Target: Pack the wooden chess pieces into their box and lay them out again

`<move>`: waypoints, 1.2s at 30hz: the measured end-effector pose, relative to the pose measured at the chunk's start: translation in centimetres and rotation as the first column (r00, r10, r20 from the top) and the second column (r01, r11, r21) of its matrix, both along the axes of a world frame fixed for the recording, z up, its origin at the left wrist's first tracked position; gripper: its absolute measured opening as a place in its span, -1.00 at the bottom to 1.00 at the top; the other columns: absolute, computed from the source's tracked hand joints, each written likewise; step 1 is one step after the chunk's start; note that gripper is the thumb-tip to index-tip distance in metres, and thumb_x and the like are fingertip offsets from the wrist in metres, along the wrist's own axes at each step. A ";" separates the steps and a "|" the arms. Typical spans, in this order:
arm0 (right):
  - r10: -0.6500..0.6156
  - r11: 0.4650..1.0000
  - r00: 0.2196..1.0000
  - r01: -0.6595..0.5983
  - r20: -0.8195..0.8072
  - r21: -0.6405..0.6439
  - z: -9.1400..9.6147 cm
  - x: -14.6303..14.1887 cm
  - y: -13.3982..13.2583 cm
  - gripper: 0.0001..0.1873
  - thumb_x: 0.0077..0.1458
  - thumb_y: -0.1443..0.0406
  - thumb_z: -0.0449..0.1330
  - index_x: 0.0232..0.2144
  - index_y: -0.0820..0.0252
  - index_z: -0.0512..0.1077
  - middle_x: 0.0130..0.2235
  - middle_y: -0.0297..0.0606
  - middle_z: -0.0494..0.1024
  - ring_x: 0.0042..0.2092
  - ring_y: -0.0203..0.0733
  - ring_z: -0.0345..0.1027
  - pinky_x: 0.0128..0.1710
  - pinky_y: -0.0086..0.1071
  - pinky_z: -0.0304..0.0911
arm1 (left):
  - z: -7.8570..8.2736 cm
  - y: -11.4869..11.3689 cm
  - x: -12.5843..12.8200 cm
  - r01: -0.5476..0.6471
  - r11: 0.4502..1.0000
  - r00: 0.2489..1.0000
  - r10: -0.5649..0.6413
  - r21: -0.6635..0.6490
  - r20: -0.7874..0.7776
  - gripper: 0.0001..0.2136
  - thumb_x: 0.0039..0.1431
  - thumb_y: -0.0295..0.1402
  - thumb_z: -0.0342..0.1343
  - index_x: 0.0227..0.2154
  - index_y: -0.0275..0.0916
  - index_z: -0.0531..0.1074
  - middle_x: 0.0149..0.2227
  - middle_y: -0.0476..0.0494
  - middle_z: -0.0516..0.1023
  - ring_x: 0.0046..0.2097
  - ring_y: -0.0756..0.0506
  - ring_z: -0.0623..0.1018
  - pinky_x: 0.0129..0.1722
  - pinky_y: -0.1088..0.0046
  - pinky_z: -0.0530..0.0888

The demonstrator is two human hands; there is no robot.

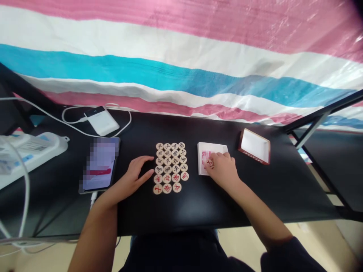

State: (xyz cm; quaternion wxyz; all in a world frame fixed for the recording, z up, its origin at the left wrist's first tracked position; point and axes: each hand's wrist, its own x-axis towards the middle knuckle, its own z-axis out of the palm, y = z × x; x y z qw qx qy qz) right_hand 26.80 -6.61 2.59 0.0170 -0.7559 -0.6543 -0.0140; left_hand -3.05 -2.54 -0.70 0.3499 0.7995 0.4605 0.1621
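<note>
Round wooden xiangqi pieces (167,161) lie face up in close rows in the middle of the black table. Most farther rows carry black characters; the nearer ones carry red. My left hand (137,173) rests at their left edge, thumb and fingers apart, with nothing in it. To the right stands a shallow white box (202,148) with a red-printed bottom. My right hand (224,168) reaches into it, its fingers closed on a single xiangqi piece (210,163) with a red marking. The hand hides the box's right part.
A box lid (255,146) with a white inside lies at the right. On the left are a phone (99,166) with a cable, a white power bank (102,121) and a power strip (36,151). A striped plastic sheet (181,68) hangs behind the table.
</note>
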 end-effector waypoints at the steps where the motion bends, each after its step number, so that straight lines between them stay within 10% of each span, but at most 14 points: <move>1: 0.007 1.000 1.000 -0.006 -0.027 0.027 0.4 -0.1 -0.1 -0.86 -0.06 0.28 0.12 -0.42 0.22 0.40 -0.37 -0.08 0.46 -0.27 0.03 0.21 -0.35 -0.19 0.09 | 0.0 0.0 0.0 -0.006 1.000 1.000 0.006 -0.001 0.006 -0.63 0.20 -0.18 -0.11 0.04 -0.15 0.11 0.07 -0.18 0.20 0.14 -0.17 0.19 0.14 0.16 0.16; 6: 0.222 0.963 0.927 -0.159 -0.303 0.219 1.9 -1.8 -2.7 -0.81 -0.07 0.36 0.11 -0.30 0.16 0.35 -0.27 -0.20 0.45 -0.24 -0.07 0.22 -0.25 -0.21 0.14 | 0.2 0.2 0.0 -0.018 0.999 0.999 0.019 -0.030 0.032 -0.65 0.19 -0.17 -0.11 0.02 -0.12 0.15 0.05 -0.17 0.26 0.11 -0.18 0.24 0.11 0.14 0.21; 13: 0.304 0.953 0.781 -0.257 -0.545 0.163 -1.4 -6.2 -6.6 -0.79 -0.04 0.47 0.08 -0.31 0.14 0.30 -0.25 -0.24 0.43 -0.22 -0.14 0.23 -0.24 -0.26 0.21 | 0.0 0.2 0.1 -0.039 0.999 0.998 0.040 -0.020 0.050 -0.66 0.19 -0.18 -0.10 0.01 -0.13 0.16 0.03 -0.16 0.27 0.09 -0.15 0.26 0.12 0.18 0.21; 24: 0.220 0.941 0.876 -0.073 -0.430 0.332 -0.2 -3.4 -5.1 -0.85 0.04 0.35 0.08 -0.27 0.18 0.34 -0.24 -0.20 0.44 -0.18 -0.12 0.22 -0.14 -0.21 0.16 | -0.2 0.4 -0.2 -0.029 1.000 0.999 0.029 0.000 0.016 -0.67 0.20 -0.19 -0.11 0.00 -0.13 0.16 0.03 -0.17 0.26 0.07 -0.17 0.30 0.08 0.14 0.26; 29: -0.031 0.989 0.985 0.055 -0.171 0.136 0.5 0.3 -2.9 -0.85 -0.04 0.25 0.16 -0.41 0.22 0.43 -0.35 -0.12 0.46 -0.29 -0.07 0.20 -0.28 -0.21 0.13 | -0.3 0.7 -0.1 -0.009 0.999 0.999 0.010 0.047 -0.032 -0.67 0.18 -0.18 -0.09 -0.02 -0.15 0.18 0.01 -0.16 0.30 0.05 -0.18 0.32 0.05 0.16 0.28; 36: 0.057 0.997 0.974 -0.065 -0.220 -0.030 1.0 1.5 -3.1 -0.86 -0.02 0.26 0.14 -0.42 0.19 0.45 -0.36 -0.20 0.50 -0.32 -0.15 0.23 -0.32 -0.31 0.11 | -0.3 0.4 0.0 -0.024 1.000 1.000 0.024 0.007 -0.006 -0.67 0.18 -0.18 -0.10 -0.01 -0.14 0.17 0.02 -0.14 0.26 0.05 -0.16 0.30 0.08 0.17 0.25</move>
